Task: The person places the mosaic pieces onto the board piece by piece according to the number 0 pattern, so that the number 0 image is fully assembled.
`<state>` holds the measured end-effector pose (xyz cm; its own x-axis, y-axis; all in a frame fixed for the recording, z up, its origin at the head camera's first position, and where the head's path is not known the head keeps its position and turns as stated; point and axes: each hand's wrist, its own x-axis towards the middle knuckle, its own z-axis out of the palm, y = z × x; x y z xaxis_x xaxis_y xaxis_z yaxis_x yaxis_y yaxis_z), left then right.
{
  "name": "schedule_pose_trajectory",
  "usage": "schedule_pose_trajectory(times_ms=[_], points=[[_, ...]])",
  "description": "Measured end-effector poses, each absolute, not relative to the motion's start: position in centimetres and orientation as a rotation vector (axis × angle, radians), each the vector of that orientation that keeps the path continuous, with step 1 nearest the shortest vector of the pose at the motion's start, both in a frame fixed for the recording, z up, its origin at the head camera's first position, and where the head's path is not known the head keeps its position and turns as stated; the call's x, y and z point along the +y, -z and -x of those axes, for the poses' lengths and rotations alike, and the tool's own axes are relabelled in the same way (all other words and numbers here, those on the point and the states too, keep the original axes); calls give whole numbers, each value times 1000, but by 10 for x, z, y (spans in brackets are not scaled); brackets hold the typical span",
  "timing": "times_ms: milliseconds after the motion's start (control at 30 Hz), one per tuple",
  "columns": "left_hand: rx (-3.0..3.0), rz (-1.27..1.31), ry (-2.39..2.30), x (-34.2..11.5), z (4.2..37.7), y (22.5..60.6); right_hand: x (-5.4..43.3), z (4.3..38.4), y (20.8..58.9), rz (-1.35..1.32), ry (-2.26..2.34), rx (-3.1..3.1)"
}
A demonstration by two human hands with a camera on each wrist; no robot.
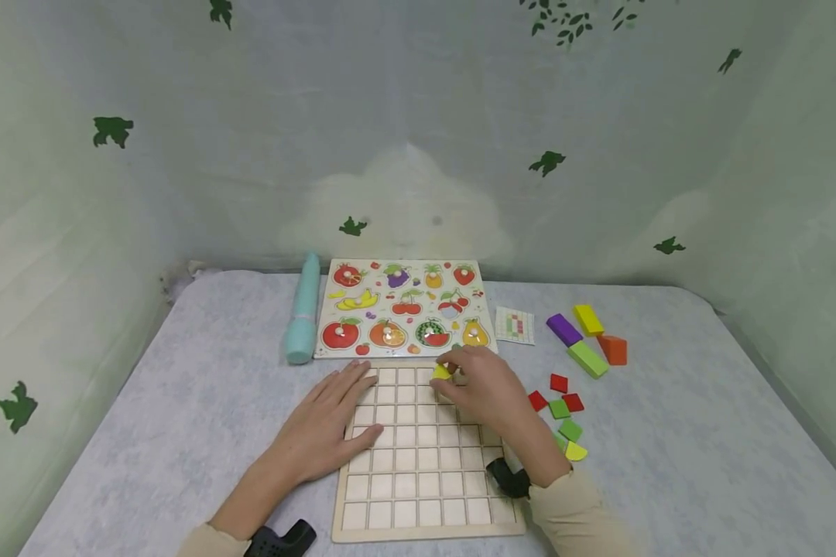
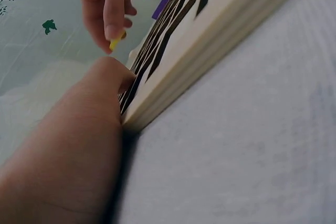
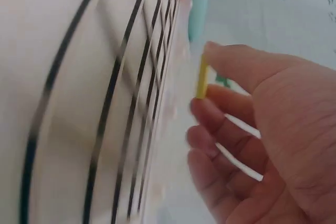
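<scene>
Right hand (image 1: 486,388) pinches yellow piece (image 1: 441,373), seemingly above grid (image 1: 428,485).

Wearing a pale-beige fabric right sleeve (image 1: 581,517), kinda wrinkly, plus a matching beige fabric left sleeve (image 1: 212,543). There's a chunky, curved black right wrist gadget (image 1: 510,480) poking out, and a similar rounded black left wrist gadget (image 1: 282,540) too.

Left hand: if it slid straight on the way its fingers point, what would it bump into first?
Probably the fruit puzzle, just past the grid under the left hand. Whether the fingers would hit its edge or slide over it is unclear.
</scene>
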<state>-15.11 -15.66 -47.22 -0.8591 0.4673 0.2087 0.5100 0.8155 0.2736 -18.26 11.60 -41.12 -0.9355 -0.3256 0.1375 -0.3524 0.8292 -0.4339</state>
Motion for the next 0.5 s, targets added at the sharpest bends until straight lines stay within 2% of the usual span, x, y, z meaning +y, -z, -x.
schedule_pose_trajectory(times_ms=[233,500], points=[[-2866,780,485,-157,151,473,79,181,419,-572,-667,-2994],[-2877,777,465,-157,152,474,71,176,427,-523,-541,-2985]])
